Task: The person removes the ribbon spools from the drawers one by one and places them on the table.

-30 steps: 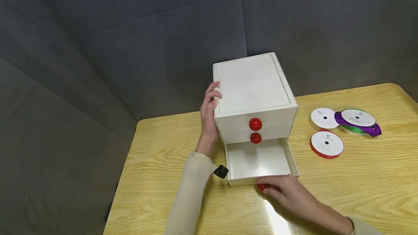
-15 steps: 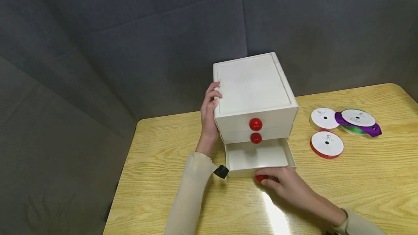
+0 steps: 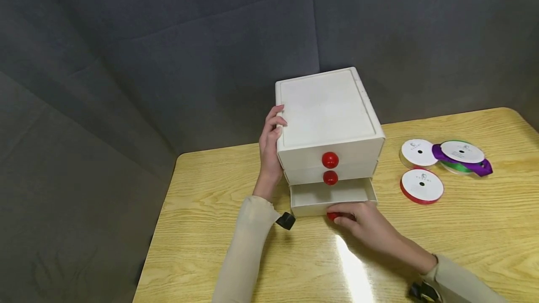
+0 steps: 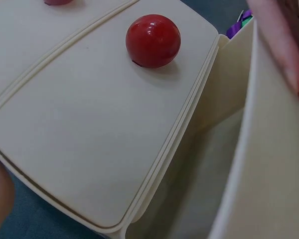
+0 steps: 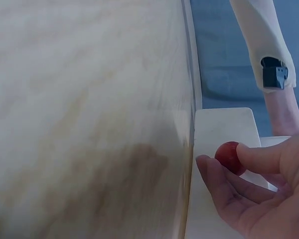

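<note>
A white drawer unit (image 3: 328, 106) with round red knobs stands on the wooden table. Its bottom drawer (image 3: 309, 210) is pulled partly out, and the part of its inside that shows holds nothing. My right hand (image 3: 368, 226) pinches that drawer's red knob (image 5: 228, 158) between thumb and fingers. Against the unit's left side lies my left hand (image 3: 271, 146), its fingertips bent over the top edge. The two upper drawers are closed, and the middle one's knob (image 4: 153, 41) shows large in the left wrist view.
Right of the unit lie ribbon spools: a cream one (image 3: 417, 152), a red one (image 3: 422, 186), and a green one (image 3: 461, 153) with a purple ribbon (image 3: 480, 168) around it. A dark curtain (image 3: 210, 60) hangs behind the table (image 3: 202, 209).
The bottom drawer has slid inward toward the unit, and my right hand has moved with it, still on the knob. My left hand has stayed in place.
</note>
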Available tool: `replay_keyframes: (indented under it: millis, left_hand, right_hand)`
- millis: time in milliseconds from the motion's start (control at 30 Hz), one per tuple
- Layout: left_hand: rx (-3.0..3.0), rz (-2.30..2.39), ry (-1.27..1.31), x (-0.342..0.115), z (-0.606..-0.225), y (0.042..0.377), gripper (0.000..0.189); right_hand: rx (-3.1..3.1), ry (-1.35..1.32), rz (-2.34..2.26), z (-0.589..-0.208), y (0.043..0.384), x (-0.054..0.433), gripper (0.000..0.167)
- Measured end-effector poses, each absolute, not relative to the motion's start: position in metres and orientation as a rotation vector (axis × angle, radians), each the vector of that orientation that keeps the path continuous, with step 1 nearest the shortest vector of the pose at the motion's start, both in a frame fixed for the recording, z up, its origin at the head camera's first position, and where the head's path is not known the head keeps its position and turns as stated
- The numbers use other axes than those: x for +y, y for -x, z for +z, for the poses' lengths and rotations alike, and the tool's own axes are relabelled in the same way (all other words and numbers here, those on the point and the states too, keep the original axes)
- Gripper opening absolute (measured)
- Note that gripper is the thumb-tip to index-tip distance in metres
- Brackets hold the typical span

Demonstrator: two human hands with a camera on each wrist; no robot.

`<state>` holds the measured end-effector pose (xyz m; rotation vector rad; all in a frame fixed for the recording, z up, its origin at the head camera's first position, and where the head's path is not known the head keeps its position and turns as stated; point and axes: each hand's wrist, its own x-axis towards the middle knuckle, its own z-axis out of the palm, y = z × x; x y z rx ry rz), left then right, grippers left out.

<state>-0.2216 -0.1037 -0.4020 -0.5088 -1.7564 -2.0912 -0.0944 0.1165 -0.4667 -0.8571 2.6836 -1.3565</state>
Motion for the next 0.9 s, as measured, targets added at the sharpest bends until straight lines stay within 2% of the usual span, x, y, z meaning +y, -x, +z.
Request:
replay_keyframes:
  millis: [900]
  left_hand:
    - [-1.762,-2.081,0.525,-0.103,-0.402,0.221,0.025]
  right_hand:
    - [2.816,0.826,-1.428,-0.475,0.126,0.109,0.026]
